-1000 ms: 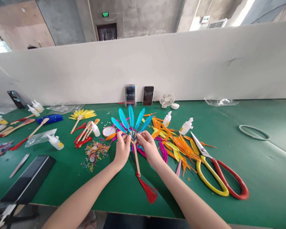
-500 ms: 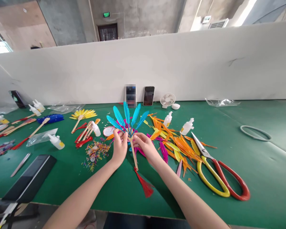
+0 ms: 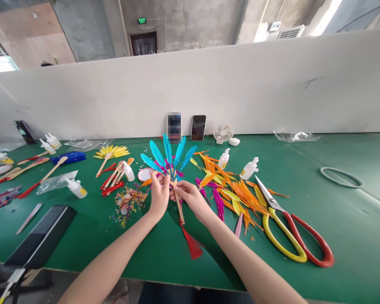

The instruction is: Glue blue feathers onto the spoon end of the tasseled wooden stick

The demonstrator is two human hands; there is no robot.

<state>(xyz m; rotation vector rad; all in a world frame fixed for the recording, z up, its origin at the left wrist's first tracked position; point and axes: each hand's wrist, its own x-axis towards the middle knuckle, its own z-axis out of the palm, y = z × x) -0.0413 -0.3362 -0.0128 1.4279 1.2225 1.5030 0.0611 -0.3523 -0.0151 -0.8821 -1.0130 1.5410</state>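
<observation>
Five blue feathers (image 3: 167,155) fan out from the head of a wooden stick (image 3: 179,207), which has a red tassel (image 3: 193,244) at its lower end. My left hand (image 3: 160,194) pinches the left side of the fan where the quills meet the wood. The fingers of my right hand (image 3: 191,197) close on the stick just below the feathers. Magenta feathers (image 3: 219,203) lie on the green table, partly behind the fan and my hands. The exact fingertip contacts are partly hidden.
Orange feathers (image 3: 245,196) and large open scissors (image 3: 283,215) lie to the right. Glue bottles (image 3: 249,169), a small fan (image 3: 223,133) and a phone (image 3: 198,128) stand farther back. At left are a yellow feather fan (image 3: 110,153), colored bits (image 3: 128,202) and a black box (image 3: 41,236).
My right hand has shifted slightly down and left, from beside the feather bases onto the upper stick. The tassel end has moved up a little.
</observation>
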